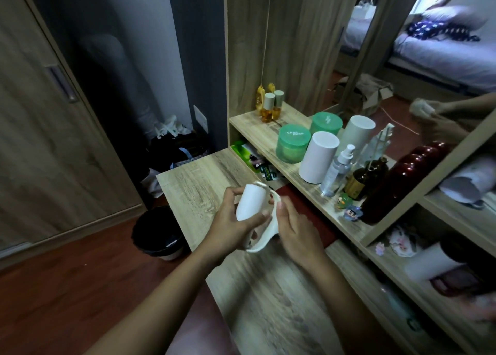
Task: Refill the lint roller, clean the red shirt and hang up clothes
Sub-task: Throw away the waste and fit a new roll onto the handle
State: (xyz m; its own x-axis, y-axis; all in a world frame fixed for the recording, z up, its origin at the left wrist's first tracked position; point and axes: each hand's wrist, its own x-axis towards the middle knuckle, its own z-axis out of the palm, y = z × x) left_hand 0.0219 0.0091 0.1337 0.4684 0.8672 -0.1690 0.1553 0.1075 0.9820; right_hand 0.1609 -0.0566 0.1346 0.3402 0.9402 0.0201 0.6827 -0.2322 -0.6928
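- Pale wood-grain desk runs from the bottom centre of the frame up to the middle, with red-brown floor to its left.
- Your two forearms come in from the bottom edge and meet above the desk at the centre of the frame.
- Your left hand is curled round the white roll of the lint roller, fingers at its far side and thumb across its lower end.
- Your right hand grips the handle, a curved white arm that bends from the top of the roll down past your thumb, which lies along it.
- So the lint roller sits in both hands, lifted off the desk, with the roll tilted slightly right.
- Just beyond your right hand a flat dark red item lies on the desk; what it is cannot be told.
- Left of the desk, on the floor, stands a black bin.
- Right of centre a raised shelf carries a green jar, a white cylinder, a clear spray bottle, a brown bottle, a dark red bottle and small figurines.
- Further back on that shelf stand small amber bottles.
- Upper right, a mirror reflects a bed.
- At the far left is a wardrobe door, with bags piled in the dark corner beside it.
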